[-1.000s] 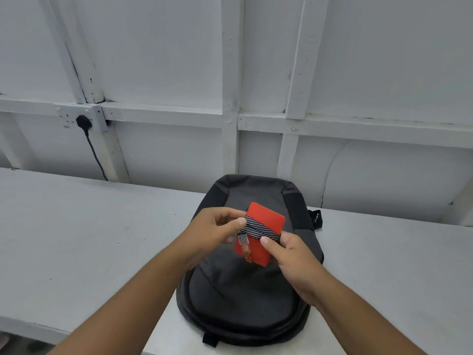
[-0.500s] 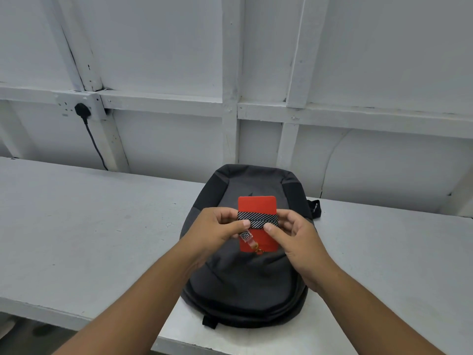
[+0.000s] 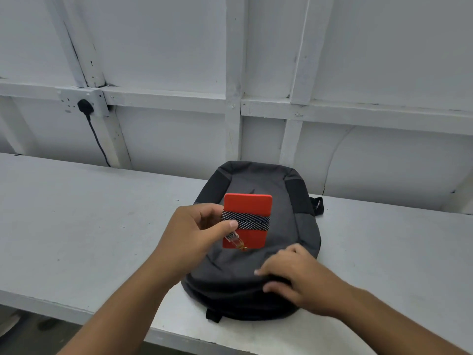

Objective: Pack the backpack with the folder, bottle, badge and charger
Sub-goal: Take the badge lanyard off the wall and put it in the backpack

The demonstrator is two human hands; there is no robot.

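1. Red plastic marks the badge (image 3: 247, 203), a flat card holder held upright above the upper middle of the backpack (image 3: 289, 226), outside it and apart from the fabric.
2. A black-and-white striped band (image 3: 253, 222) is wrapped across the badge's middle, and a clear clip (image 3: 234, 238) with a small gold hook hangs at its lower left edge.
3. The left hand (image 3: 194, 231) grips the badge by its left side, with the thumb pressed on the striped band and the other fingers curled behind the card.
4. The backpack is dark grey with black panels. It lies flat on the white bench (image 3: 89, 213), its near end close to the bench's front edge, and nothing of its inside shows from the head view.
5. The right hand (image 3: 299, 280) rests on the near right part of the backpack, with bent fingers on the fabric by the seam that runs round the edge. The hand is blurred, so it may be pinching something there, but I cannot tell.
6. A black strap end (image 3: 317, 204) sticks out at the bag's far right side, and a short black loop (image 3: 213, 315) lies on the bench at its near edge.
7. Behind the bench stands a white-painted framed wall (image 3: 166, 47). A socket (image 3: 76, 101) on it, to the left, holds a black plug (image 3: 84, 106), whose cable (image 3: 98, 142) drops behind the bench.
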